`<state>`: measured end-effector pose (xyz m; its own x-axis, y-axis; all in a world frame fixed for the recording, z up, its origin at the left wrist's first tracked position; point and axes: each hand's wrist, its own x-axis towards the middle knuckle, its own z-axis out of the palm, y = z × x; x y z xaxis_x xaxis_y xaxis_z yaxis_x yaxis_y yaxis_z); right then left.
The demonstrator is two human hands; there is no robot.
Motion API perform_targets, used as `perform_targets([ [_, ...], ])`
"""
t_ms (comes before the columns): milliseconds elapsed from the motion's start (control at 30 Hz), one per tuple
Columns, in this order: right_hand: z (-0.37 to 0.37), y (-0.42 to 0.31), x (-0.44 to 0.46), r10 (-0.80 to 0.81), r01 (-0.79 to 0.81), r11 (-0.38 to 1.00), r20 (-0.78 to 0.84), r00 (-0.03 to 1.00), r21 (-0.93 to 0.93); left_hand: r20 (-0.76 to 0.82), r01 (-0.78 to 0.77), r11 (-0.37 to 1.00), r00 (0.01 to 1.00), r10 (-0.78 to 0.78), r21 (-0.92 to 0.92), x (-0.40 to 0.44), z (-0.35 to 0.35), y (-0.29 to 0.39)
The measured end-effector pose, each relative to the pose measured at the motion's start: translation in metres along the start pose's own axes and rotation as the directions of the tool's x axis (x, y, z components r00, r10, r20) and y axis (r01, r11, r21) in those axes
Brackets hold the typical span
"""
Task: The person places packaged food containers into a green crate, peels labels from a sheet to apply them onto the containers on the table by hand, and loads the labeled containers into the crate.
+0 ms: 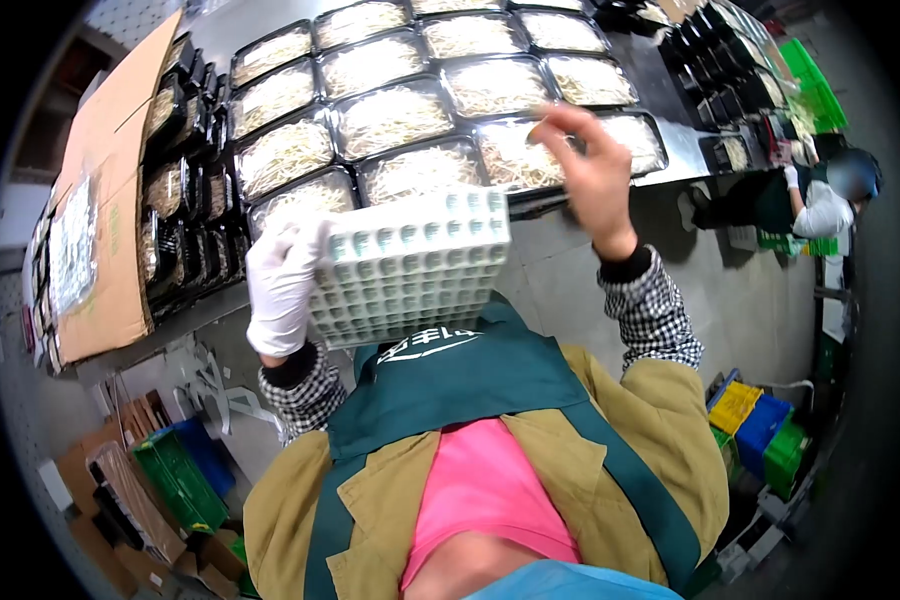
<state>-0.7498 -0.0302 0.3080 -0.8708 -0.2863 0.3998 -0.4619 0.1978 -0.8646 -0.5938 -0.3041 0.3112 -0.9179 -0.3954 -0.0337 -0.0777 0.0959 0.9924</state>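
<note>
We look down on two hands at the near edge of a metal table (685, 150). Our left hand (282, 280), in a white glove, grips the left edge of a pale sheet (410, 268) marked with rows of round greenish spots; its fingers close on that edge, and the sheet lies in front of our green apron (450, 375), partly overlapping the nearest trays in view. Our right hand (600, 185), bare, hangs over the front row, nearest a black tray of pale strands (515, 165); we see thumb and forefinger narrowly spaced, but cannot tell whether they pinch anything. Similar trays fill the rows beyond, and we note stacked trays (170, 190) beside an upright cardboard panel (110, 215) at left.
</note>
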Motion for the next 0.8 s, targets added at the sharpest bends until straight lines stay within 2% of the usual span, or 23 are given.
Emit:
perform_targets([
  [67,-0.009,0.050,-0.005,0.246,-0.235,0.967,-0.122,0.962,0.098,-0.018,0.163,0.986,0.986,-0.163,-0.031,-0.004,-0.021,0.000],
  [133,0.003,0.098,-0.029,0.334,-0.345,0.937,-0.155,0.930,-0.050,0.019,0.052,0.998,0.998,-0.052,-0.038,-0.004,-0.036,-0.017],
  [167,0.016,0.104,-0.037,0.272,-0.319,0.924,-0.224,0.936,-0.210,-0.008,0.064,0.996,0.998,-0.065,-0.058,-0.004,-0.036,-0.018],
  [200,0.024,0.121,-0.044,0.078,-0.174,0.855,-0.209,0.975,-0.488,-0.005,0.082,0.994,0.997,-0.082,-0.078,-0.005,-0.037,-0.017],
  [267,0.041,0.125,-0.048,-0.042,-0.140,0.730,-0.248,0.968,-0.669,-0.004,0.117,0.986,0.993,-0.118,-0.116,-0.005,-0.038,-0.013],
  [433,0.034,0.143,-0.047,-0.020,-0.194,0.708,-0.293,0.956,-0.679,0.029,0.093,0.983,0.996,-0.090,-0.158,-0.003,-0.048,-0.022],
  [533,0.021,0.152,-0.029,-0.077,-0.169,0.705,-0.312,0.947,-0.689,0.004,0.077,0.984,0.997,-0.077,-0.162,0.002,-0.045,-0.022],
  [567,0.022,0.155,-0.017,-0.096,-0.144,0.753,-0.323,0.941,-0.642,-0.009,0.051,0.986,0.999,-0.053,-0.157,0.005,-0.044,-0.021],
  [600,0.026,0.159,-0.003,-0.039,-0.161,0.833,-0.347,0.937,-0.529,-0.024,0.028,0.989,0.999,-0.032,-0.148,0.007,-0.042,-0.020],
  [667,0.042,0.172,0.027,0.167,-0.254,0.939,-0.339,0.926,-0.233,-0.070,0.024,0.989,0.997,-0.035,-0.148,0.011,-0.036,-0.012],
  [733,0.061,0.176,0.052,0.129,-0.239,0.909,-0.316,0.940,-0.341,-0.111,-0.024,0.986,0.994,0.006,-0.163,0.018,-0.032,-0.012],
  [767,0.069,0.176,0.055,0.081,-0.219,0.837,-0.282,0.956,-0.501,-0.105,-0.034,0.995,0.994,0.023,-0.099,0.021,-0.033,-0.010],
  [800,0.074,0.175,0.057,0.037,-0.188,0.740,-0.241,0.970,-0.646,-0.096,-0.042,0.989,0.995,0.028,-0.145,0.023,-0.031,-0.008],
])
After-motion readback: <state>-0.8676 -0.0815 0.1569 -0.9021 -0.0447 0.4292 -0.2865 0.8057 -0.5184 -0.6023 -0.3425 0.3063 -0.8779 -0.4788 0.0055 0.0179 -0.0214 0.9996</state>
